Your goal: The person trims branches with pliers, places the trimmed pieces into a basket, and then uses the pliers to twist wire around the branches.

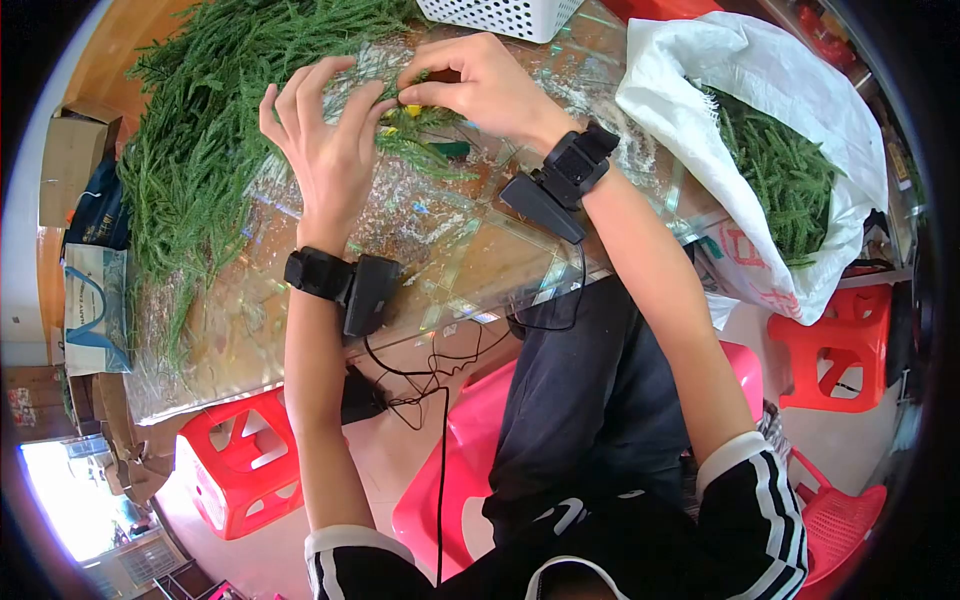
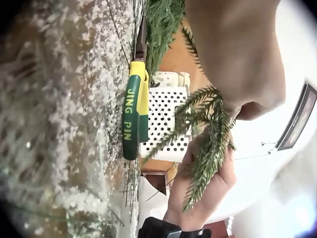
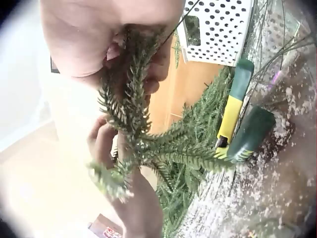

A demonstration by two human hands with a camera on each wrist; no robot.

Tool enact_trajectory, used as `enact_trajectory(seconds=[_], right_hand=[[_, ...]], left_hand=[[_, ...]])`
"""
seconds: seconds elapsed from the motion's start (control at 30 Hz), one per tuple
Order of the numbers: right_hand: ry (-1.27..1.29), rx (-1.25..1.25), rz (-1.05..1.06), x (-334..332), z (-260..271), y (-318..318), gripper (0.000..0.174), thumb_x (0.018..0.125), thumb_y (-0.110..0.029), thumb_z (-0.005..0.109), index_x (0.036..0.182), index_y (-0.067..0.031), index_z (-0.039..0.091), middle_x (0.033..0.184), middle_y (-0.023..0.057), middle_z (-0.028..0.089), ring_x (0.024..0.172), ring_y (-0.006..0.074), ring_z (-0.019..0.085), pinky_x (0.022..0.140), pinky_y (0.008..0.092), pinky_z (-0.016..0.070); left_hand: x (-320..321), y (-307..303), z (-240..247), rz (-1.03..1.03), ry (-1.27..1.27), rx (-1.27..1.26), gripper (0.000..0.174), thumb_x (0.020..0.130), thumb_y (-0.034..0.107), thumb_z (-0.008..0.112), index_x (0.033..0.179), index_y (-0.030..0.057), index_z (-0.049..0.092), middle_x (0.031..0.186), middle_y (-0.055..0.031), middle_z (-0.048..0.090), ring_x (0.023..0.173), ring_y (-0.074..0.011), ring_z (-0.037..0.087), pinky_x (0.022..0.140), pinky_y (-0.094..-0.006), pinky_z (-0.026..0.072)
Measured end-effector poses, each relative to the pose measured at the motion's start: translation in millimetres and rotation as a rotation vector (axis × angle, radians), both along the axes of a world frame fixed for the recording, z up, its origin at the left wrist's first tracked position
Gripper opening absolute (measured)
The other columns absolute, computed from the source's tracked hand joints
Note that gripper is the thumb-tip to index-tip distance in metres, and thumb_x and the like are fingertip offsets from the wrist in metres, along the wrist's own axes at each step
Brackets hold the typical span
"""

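Note:
Both hands meet over the table, at an artificial pine sprig [image 2: 213,144] with several green needle branches. My left hand [image 1: 330,150] pinches the sprig between thumb and forefinger, its other fingers raised and spread. From the other side, the curled fingers of my right hand [image 1: 490,85] grip the sprig's stem; the palm hides part of it in the right wrist view. Below the hands, pliers [image 2: 131,109] with green and yellow handles lie on the table, marked JING PIN.
A large heap of pine branches [image 1: 200,150] covers the table's left and far side. White flecks and cut bits litter the tabletop [image 1: 400,230]. A white perforated basket [image 1: 500,15] stands at the back. At right, a white woven sack [image 1: 680,110] holds more branches. Cables hang below the table.

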State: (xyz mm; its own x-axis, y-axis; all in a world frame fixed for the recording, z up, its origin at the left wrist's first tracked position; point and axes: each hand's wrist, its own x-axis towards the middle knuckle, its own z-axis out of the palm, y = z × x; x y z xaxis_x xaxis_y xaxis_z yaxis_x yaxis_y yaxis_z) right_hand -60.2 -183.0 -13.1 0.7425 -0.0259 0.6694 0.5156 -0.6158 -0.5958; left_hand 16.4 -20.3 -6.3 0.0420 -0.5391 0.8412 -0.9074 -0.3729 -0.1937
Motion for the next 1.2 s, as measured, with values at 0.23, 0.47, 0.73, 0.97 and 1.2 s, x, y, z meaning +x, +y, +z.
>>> enact_trajectory(seconds=[0.23, 0.47, 0.73, 0.97, 1.2], right_hand=[[0.367, 0.536, 0.324, -7.3, 6.0, -1.0, 0.011, 0.078, -0.012, 0.064, 0.082, -0.002, 0.066, 0.076, -0.0001, 0.062, 0.071, 0.0061, 0.054, 0.061, 0.0203, 0.0402], [0.404, 0.609, 0.292, -3.0, 2.2, -0.8, 0.014, 0.076, -0.015, 0.066, 0.083, -0.0024, 0.066, 0.073, 0.0004, 0.062, 0.067, 0.0063, 0.053, 0.059, 0.0202, 0.0401], [0.177, 0.054, -0.151, -5.1, 4.7, 4.2, 0.021, 0.077, -0.021, 0.066, 0.086, -0.002, 0.065, 0.07, 0.0038, 0.061, 0.065, 0.0067, 0.052, 0.057, 0.0218, 0.0411], [-0.063, 0.436, -0.192, -0.1, -1.2, 2.8, 0.029, 0.08, -0.029, 0.063, 0.089, -0.0025, 0.065, 0.07, 0.0012, 0.061, 0.064, 0.006, 0.051, 0.057, 0.023, 0.0402], [0.153, 0.163, -0.383, -7.3, 5.8, -0.8, 0.043, 0.073, -0.05, 0.061, 0.08, -0.0082, 0.066, 0.068, 0.0043, 0.062, 0.059, 0.0195, 0.057, 0.054, 0.0309, 0.0432]], left_hand=[[6.6, 2.8, -0.1, -0.15, -0.007, -0.002, 0.015, 0.07, 0.015, 0.068, 0.084, 0.0139, 0.061, 0.108, 0.0006, 0.051, 0.105, -0.0207, 0.045, 0.097, -0.0454, 0.0234], [7.0, 3.1, 1.2, -0.151, -0.044, 0.044, 0.014, 0.071, 0.013, 0.067, 0.083, 0.0109, 0.061, 0.108, 0.0006, 0.051, 0.104, -0.0201, 0.045, 0.098, -0.0454, 0.0233], [6.0, 2.0, 1.1, -0.02, -0.037, 0.02, 0.014, 0.071, 0.013, 0.068, 0.083, 0.0098, 0.061, 0.108, -0.0018, 0.051, 0.106, -0.0209, 0.043, 0.096, -0.0436, 0.0243], [7.2, 1.4, -0.9, 0.082, 0.04, -0.145, 0.02, 0.07, 0.017, 0.071, 0.085, 0.0081, 0.061, 0.109, -0.0044, 0.05, 0.103, -0.0239, 0.042, 0.092, -0.0423, 0.0269], [-3.4, -4.8, 0.9, 0.058, 0.056, -0.096, 0.021, 0.071, 0.018, 0.069, 0.089, 0.0124, 0.062, 0.115, -0.0041, 0.047, 0.107, -0.0234, 0.041, 0.095, -0.0428, 0.0249]])
